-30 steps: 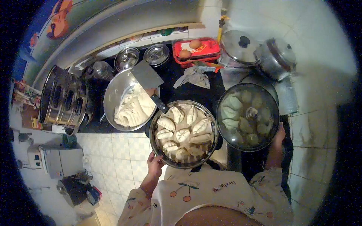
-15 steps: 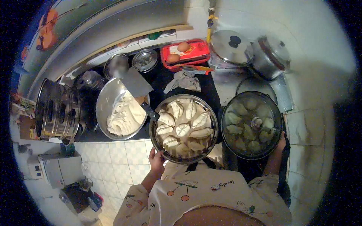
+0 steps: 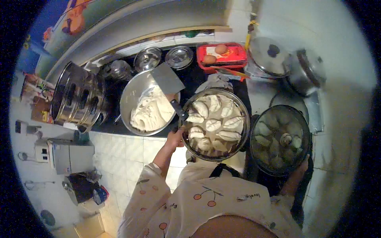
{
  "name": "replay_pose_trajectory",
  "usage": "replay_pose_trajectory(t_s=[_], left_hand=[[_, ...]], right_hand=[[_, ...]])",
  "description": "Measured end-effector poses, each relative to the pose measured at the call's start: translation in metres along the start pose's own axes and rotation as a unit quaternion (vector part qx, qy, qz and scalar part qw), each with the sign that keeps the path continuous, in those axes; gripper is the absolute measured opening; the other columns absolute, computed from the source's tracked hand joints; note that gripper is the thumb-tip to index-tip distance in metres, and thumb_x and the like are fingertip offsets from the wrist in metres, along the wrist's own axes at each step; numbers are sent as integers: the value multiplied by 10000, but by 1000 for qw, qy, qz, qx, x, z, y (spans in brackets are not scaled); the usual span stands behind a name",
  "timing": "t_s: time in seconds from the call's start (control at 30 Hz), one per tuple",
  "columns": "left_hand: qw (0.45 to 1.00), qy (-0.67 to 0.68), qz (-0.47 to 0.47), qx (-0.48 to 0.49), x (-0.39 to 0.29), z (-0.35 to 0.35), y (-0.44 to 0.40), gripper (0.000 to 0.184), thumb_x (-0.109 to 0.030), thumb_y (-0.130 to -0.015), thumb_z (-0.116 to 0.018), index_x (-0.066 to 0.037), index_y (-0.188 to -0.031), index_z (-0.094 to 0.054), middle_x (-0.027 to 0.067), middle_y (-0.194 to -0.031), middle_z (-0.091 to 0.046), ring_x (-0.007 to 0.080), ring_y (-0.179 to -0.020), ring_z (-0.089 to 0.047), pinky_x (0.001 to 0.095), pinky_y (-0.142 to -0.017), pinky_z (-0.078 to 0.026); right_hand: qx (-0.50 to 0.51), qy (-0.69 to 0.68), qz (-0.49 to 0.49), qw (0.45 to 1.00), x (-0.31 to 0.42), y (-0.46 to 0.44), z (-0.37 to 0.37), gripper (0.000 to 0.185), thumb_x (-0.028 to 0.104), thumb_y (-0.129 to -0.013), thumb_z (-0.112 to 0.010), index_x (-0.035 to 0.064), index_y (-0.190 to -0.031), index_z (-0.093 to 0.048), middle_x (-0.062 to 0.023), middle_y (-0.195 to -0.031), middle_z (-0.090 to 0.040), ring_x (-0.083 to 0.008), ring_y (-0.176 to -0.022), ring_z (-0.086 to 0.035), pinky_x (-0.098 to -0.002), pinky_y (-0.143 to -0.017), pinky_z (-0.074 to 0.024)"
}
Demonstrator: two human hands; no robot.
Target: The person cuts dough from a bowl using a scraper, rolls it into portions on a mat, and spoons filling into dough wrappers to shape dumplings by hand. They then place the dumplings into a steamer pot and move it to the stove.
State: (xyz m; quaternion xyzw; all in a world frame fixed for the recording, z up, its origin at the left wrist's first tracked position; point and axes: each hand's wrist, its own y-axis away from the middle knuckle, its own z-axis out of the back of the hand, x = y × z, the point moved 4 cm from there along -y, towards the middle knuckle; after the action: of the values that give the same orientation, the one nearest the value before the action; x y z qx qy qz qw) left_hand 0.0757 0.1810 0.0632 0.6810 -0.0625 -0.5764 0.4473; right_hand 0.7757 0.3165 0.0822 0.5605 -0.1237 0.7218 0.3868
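My left hand (image 3: pixel 175 139) grips the left rim of a round metal steamer tray (image 3: pixel 187 147), its fingers partly under the edge. Several raw pleated dumplings (image 3: pixel 213 125) lie in a ring in the tray, with one in the centre. At the lower right edge of a dark-rimmed steamer pot (image 3: pixel 274 173), my right hand (image 3: pixel 303 164) is closed, its fingers partly hidden in shadow. Through the pot's glass lid (image 3: pixel 278 127), more dumplings show dimly. A cleaver (image 3: pixel 168 77) lies across the rim of a metal bowl (image 3: pixel 126 93), its black handle reaching the tray's edge. Dough (image 3: pixel 149 113) fills part of the bowl.
Stacked steamer tiers (image 3: pixel 77 99) stand at the left. Behind are glass lids (image 3: pixel 178 56), a red box (image 3: pixel 234 55) with two eggs (image 3: pixel 221 48) on it, and a crumpled cloth (image 3: pixel 216 81). A metal lid (image 3: pixel 266 59) and a kettle (image 3: pixel 307 71) stand back right.
The view has turned and shifted, so most things sit further right. My left hand has moved up along the tray's left rim. My right hand stays at the pot's edge.
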Motion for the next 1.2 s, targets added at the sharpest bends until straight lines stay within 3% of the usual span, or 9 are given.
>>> replay_pose_trajectory(t_s=[0.17, 0.47, 0.53, 0.57, 0.7, 0.8, 0.9, 1.03, 1.2], left_hand=[[993, 119, 8, -15, -15, 26, 5, 672, -640, -762, -549, -58, -1099, -550, 90, -989, -595, 208, -769, -604, 389, -713, -477], [976, 156, -93, -123, 10, 75, 18, 592, -555, -824, -539, -66, -1150, -474, 62, -1019, -563, 210, -893, -572, 397, -746, -461], [980, 140, -109, -92, 23, 44, 39, 570, -535, -842, -527, -83, -1181, -453, 71, -996, -581, 210, -871, -586, 347, -683, -488], [978, 200, -23, 49, 57, 33, 29, 608, -533, -852, -508, -65, -1227, -410, 105, -1070, -556, 235, -877, -592, 356, -671, -514], [986, 155, -29, 46, 36, -38, 106, 578, -461, -869, -526, 2, -1192, -406, 152, -1099, -509, 244, -865, -584, 349, -682, -509], [936, -245, -248, -46, 20, -49, 130, 541, -319, -763, -691, 86, -1030, -451, 188, -970, -512, 258, -787, -569, 335, -618, -487], [916, -261, -304, -29, 3, -55, 133, 560, -300, -737, -709, 82, -1040, -435, 195, -951, -508, 289, -779, -552, 350, -651, -485], [964, -115, -221, 95, -22, -55, 140, 779, -340, -744, -708, 98, -1222, -275, 307, -1189, -415, 402, -1156, -407, 423, -962, -367], [872, -289, -394, -12, -38, -60, 155, 919, -239, -734, -715, 109, -1326, -105, 331, -1340, -200, 430, -1276, -217, 409, -1065, -210]], right_hand=[[-14, 7, 5, 1000, -3, -13, -1, 652, 601, -850, -453, -15, -950, -642, -111, -845, -632, -232, -738, -561, -367, -712, -445], [-54, 21, 15, 998, 7, 4, 3, 642, 600, -847, -461, -11, -901, -652, -116, -802, -622, -231, -683, -537, -368, -658, -433], [-62, 16, 11, 998, 11, 10, 1, 640, 599, -846, -462, -10, -890, -654, -117, -793, -620, -231, -671, -532, -369, -646, -431], [-65, 11, 4, 998, 13, 12, -1, 639, 599, -846, -463, -9, -884, -655, -118, -788, -618, -231, -665, -529, -369, -640, -429], [-90, 17, -20, 996, 9, 14, -1, 637, 599, -845, -466, -7, -863, -659, -120, -769, -614, -231, -640, -519, -370, -616, -424], [-122, 78, 75, 987, 0, 14, 6, 610, 583, -852, -470, 6, -851, -669, -122, -745, -630, -212, -602, -521, -370, -580, -431], [-40, -72, 88, 993, 33, 58, -8, 591, 573, -864, -453, 23, -900, -668, -137, -786, -649, -226, -612, -542, -388, -587, -443], [-154, 117, 81, 978, 28, 71, 23, 644, 596, -870, -405, 14, -791, -670, -130, -727, -641, -293, -648, -558, -423, -637, -438], [-213, 131, 121, 961, 35, 93, 24, 654, 590, -870, -416, 3, -688, -639, -128, -622, -609, -291, -577, -527, -433, -574, -417]])
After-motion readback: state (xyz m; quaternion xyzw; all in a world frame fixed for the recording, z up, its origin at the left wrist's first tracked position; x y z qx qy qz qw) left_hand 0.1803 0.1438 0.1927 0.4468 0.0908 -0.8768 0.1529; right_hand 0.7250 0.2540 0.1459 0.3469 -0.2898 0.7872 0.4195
